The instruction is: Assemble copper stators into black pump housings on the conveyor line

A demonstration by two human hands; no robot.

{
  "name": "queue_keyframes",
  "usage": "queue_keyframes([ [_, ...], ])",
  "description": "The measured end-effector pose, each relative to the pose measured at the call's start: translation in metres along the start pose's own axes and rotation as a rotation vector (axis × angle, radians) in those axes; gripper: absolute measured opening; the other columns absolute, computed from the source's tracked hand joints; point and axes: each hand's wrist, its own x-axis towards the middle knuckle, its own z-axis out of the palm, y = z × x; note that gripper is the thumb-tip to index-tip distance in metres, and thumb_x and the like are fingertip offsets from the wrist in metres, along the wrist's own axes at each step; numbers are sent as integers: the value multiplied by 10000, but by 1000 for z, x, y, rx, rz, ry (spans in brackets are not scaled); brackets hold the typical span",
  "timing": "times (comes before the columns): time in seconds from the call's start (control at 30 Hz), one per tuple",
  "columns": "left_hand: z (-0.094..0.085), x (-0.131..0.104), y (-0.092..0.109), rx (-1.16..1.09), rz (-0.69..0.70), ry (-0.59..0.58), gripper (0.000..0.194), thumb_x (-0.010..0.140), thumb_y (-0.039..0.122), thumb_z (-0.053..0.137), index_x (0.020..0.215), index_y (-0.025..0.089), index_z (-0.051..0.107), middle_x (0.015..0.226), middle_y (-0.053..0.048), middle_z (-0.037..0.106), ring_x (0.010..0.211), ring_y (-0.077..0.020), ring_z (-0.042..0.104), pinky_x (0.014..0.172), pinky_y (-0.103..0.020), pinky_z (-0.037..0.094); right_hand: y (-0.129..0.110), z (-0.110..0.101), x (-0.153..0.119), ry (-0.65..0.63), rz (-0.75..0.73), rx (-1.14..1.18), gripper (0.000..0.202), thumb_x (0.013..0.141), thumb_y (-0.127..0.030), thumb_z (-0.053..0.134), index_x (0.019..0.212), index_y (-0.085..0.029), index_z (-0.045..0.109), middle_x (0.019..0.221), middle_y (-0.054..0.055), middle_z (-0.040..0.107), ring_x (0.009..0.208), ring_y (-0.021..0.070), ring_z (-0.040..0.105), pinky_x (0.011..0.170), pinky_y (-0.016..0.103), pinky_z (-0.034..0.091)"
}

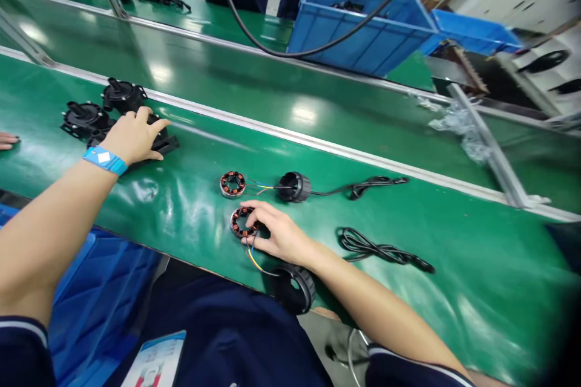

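My left hand (131,137), with a blue band at the wrist, rests fingers spread on a group of black motor housings (86,118) at the left of the green bench. My right hand (276,233) has its thumb and fingers around a copper-wound stator ring (242,222) near the bench's front edge. Thin coloured wires run from that ring to a black ribbed cap (297,288) at the edge. A second stator ring (232,184) lies just behind, wired to another black cap (295,186). Two black cables, one coiled (376,248), one bundled (374,184), lie to the right.
A metal rail (281,133) runs along the bench's back. Beyond it stands a blue crate (358,36) with a person's hand on its rim. Another hand shows at the left edge. Clear plastic bags (458,124) lie at the right, by a metal post.
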Motion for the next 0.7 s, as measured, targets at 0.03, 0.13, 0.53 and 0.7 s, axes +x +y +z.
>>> queue_keyframes([
  [0.03, 0, 1, 6, 1, 13, 0, 892, 915, 786, 343, 1436, 91, 544, 1537, -176, 350, 1353, -578, 429, 1055, -708, 388, -1, 0, -1, 13, 8, -15, 301, 886, -285, 779, 1116, -204, 602, 1359, 153, 618, 1247, 251, 640, 1045, 416, 549],
  [0.13, 5, -6, 32, -7, 36, 42, 744, 895, 722, 543, 1349, 139, 631, 1481, -140, 446, 1314, -495, 506, 1079, -663, 400, -3, 2, -3, 22, 15, -71, 564, 845, -275, 799, 1335, -188, 534, 1330, 152, 634, 1243, 269, 634, 1066, 440, 540],
  [0.53, 28, -104, 84, -921, -412, 335, 610, 861, 606, 667, 1345, 238, 613, 1322, -100, 615, 1224, -306, 599, 1087, -461, 495, 19, -3, 31, 245, 24, -7, 653, 787, -295, 839, 1360, -213, 536, 1280, 89, 689, 1179, 242, 688, 1063, 398, 556],
  [0.7, 46, -112, 136, -1962, -679, 203, 521, 935, 595, 559, 1302, 236, 648, 1213, -56, 730, 1100, -255, 685, 863, -355, 604, -41, -19, 12, 441, -210, -70, 704, 784, -352, 898, 1397, -259, 563, 1292, 74, 699, 1152, 227, 705, 1069, 362, 572],
])
